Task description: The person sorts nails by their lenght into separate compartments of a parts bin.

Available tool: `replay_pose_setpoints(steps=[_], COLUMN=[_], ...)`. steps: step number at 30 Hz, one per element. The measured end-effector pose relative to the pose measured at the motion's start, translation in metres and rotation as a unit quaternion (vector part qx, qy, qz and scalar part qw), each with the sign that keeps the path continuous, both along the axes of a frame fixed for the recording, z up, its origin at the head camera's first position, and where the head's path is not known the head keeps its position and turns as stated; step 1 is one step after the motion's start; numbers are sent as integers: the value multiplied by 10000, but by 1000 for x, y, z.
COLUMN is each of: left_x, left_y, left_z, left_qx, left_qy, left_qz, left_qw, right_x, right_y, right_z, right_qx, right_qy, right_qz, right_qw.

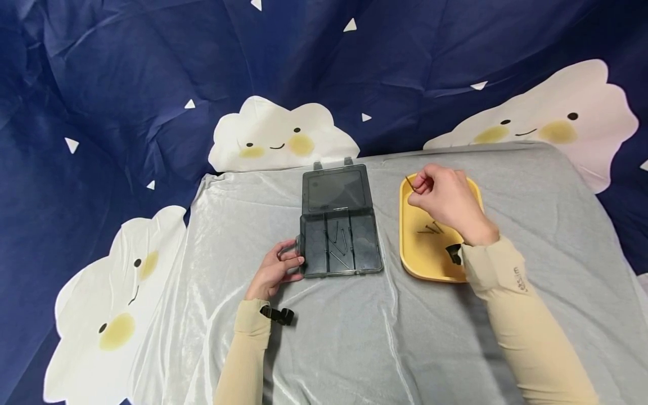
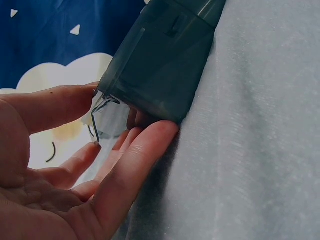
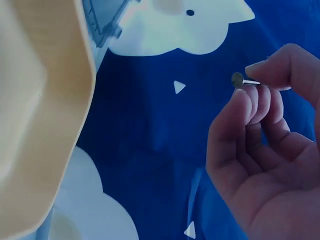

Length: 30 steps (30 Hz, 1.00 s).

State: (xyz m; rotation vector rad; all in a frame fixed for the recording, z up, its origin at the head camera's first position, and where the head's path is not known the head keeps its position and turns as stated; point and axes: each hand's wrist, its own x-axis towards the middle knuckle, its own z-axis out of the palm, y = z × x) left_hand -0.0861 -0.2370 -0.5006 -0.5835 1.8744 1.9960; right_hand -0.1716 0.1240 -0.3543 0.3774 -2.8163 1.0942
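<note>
My right hand (image 1: 448,198) is raised over the upper part of a yellow tray (image 1: 420,259) and pinches a dark nail (image 1: 409,182) between thumb and fingers. In the right wrist view the round flat head of this nail (image 3: 237,79) sticks out past the fingertips. Several more nails (image 1: 430,229) lie on the tray's floor. A dark see-through plastic box (image 1: 312,256) lies with its lid (image 1: 336,189) folded back; several nails (image 1: 343,239) are in its middle compartment. My left hand (image 1: 275,269) grips the box's left side, thumb and fingers around a clear handle-like part (image 2: 106,117).
A grey cloth (image 1: 324,337) covers the table, slightly creased. Behind it hangs a dark blue curtain (image 1: 283,50) with cloud faces. The tray stands to the right of the box, with a strip of cloth between them. Black straps (image 1: 277,315) are on both wrists.
</note>
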Motion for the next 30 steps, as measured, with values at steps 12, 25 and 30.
replay_pose_setpoints(steps=[12,25,30], left_x=[0,0,0], left_y=[-1,-1,0], left_z=[0,0,1], left_qx=[-45,-57,-29], left_qy=[-61,-19,-25], left_qz=[-66,-15,20], left_qw=[9999,10000,10000], right_x=[8,18,24], right_y=[-19,-51,-64], right_z=[-6,-25,-36], right_qx=[-1339,-3017,-3238], right_qy=[-385,-958,-1138], right_qz=[254,625,534], right_qw=[9899,9465,9377])
